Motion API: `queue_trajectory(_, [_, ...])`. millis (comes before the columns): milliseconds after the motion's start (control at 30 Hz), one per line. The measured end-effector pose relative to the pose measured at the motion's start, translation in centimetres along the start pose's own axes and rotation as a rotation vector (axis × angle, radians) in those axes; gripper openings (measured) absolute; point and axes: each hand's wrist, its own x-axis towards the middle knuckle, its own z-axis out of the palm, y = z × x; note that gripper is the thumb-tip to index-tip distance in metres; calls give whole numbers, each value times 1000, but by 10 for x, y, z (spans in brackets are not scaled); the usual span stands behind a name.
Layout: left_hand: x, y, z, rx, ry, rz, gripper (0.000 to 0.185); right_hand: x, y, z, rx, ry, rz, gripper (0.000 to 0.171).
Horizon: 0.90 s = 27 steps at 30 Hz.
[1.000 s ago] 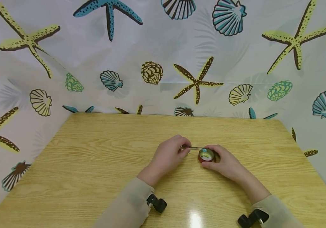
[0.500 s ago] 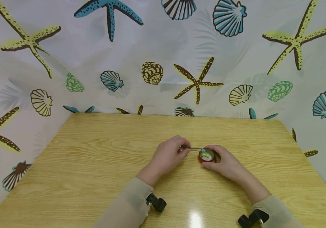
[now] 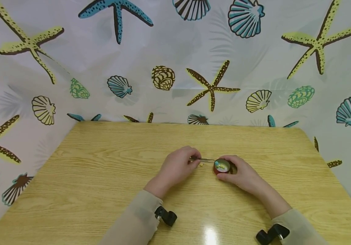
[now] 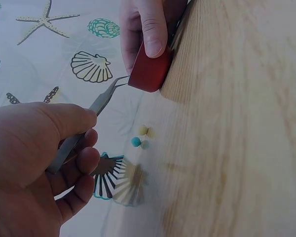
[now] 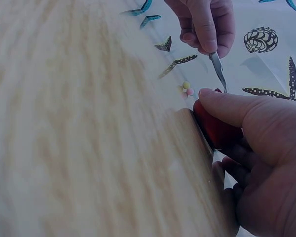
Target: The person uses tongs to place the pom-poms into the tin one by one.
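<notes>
The left hand [image 3: 174, 168] pinches the tweezers [image 4: 101, 101], and just past its fingertips lie loose balls [image 4: 143, 130] that a brush of those fingers could, I judge, send rolling. Farther out, the tweezer tips stand apart at the rim of the red cup [image 4: 150, 74], where a nudge might tip it should the right hand [image 3: 244, 174], gripping it from the other side, slacken. The cup looks round, red outside, with a blue ball [image 3: 216, 163] near the tips and yellow balls [image 3: 222, 166] beyond.
</notes>
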Motion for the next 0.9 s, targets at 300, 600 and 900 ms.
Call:
queue_trajectory(300, [-2, -10, -8, -13, 68, -27, 5, 1, 0, 0, -13, 3, -2, 64])
queue_trajectory(600, [-3, -23, -15, 14, 101, -68, 6, 0, 1, 0, -5, -4, 1, 65])
queue_trajectory(900, [-5, -32, -12, 61, 81, -62, 6, 1, 0, 0, -6, -6, 4, 64])
